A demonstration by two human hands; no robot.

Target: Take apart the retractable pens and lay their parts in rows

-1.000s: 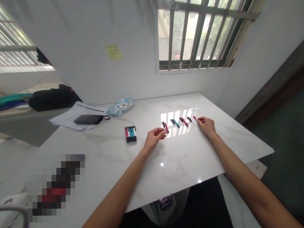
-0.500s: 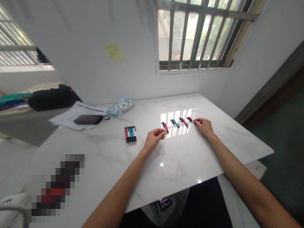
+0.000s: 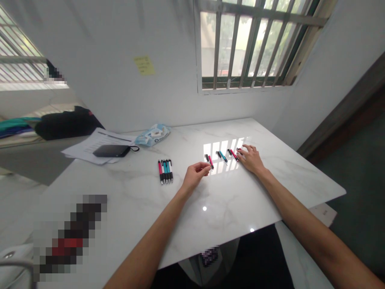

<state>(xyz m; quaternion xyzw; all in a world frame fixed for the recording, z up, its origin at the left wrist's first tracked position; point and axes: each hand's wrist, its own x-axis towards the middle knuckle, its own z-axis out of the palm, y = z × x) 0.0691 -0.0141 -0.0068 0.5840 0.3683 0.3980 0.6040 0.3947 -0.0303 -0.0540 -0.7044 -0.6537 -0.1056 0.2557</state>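
Step in hand: spacing pens in a row on the bench (image 3: 270, 188). Right hand (image 3: 251, 159) spread flat, fingers over the rightmost pen (image 3: 240, 151). Left hand (image 3: 195, 175) pinched narrow beside the red pen (image 3: 211, 161). Next, probably: draw from the pen bundle (image 3: 165, 170), far left.

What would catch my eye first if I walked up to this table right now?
Most likely the spaced row of red and teal pens lying in the window's bright reflection at the middle of the white marble table, with the left hand pinching near the row's left end and the right hand spread flat over its right end. Next, the tight bunch of pens further left, and the barred window behind.
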